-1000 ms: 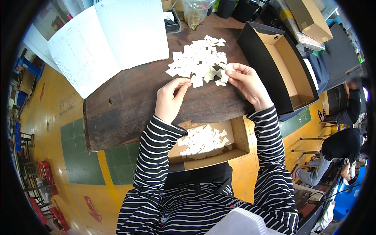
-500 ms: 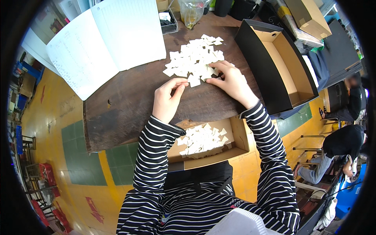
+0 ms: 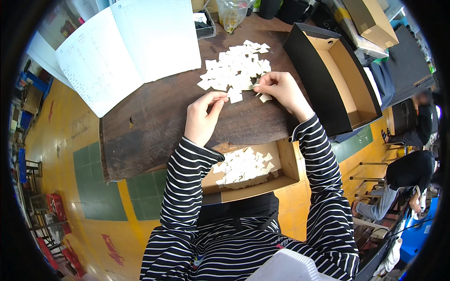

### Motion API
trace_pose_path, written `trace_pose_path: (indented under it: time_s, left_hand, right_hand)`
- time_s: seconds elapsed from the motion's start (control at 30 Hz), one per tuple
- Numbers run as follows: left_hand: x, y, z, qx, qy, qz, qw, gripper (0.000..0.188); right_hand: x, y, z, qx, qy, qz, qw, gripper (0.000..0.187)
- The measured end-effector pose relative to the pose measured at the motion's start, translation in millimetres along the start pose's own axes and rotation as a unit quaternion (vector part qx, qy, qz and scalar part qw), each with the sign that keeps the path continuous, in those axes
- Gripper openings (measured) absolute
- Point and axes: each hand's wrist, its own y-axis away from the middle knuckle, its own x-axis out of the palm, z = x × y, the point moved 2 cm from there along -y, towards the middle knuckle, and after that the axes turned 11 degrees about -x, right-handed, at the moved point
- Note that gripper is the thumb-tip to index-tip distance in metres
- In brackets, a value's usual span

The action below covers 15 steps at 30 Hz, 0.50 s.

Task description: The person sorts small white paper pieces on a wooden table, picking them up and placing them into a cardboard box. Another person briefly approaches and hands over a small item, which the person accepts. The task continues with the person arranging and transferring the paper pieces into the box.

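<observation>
A loose heap of small flat white pieces (image 3: 232,70) lies on the dark wooden table (image 3: 154,124). At the heap's right front edge, my right hand (image 3: 283,91) pinches one white piece (image 3: 256,85) between thumb and forefinger. My left hand (image 3: 202,114) is closed at the near left of the heap. Its fingertips meet beside a white piece (image 3: 236,97), and I cannot make out what is between them. More white pieces (image 3: 243,166) fill part of an open cardboard box (image 3: 287,161) below the table edge, between my forearms.
An open notebook (image 3: 159,42) stands at the left of the table. To the right is an empty black box (image 3: 318,75) with a brown inside. A small clear tray (image 3: 204,28) and a plastic bag (image 3: 232,16) sit at the back. Another person (image 3: 408,173) sits far right.
My right hand has drawn back slightly right from the heap, its fingers now pinched on a white piece. My left hand has barely moved.
</observation>
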Motion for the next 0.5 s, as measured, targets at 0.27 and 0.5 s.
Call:
trace_pose_path:
  time_s: [0.27, 0.5]
  left_hand:
    - [-1, 1, 0, -0.013, -0.01, 0.011, 1.0, 0.018]
    - [0, 2, -1, 0.012, -0.026, 0.002, 1.0, 0.015]
  right_hand:
    - [-12, 46, 27, 0.059, -0.322, 0.058, 0.943, 0.01]
    - [-12, 73, 59, 0.012, 0.003, 0.195, 0.981, 0.038]
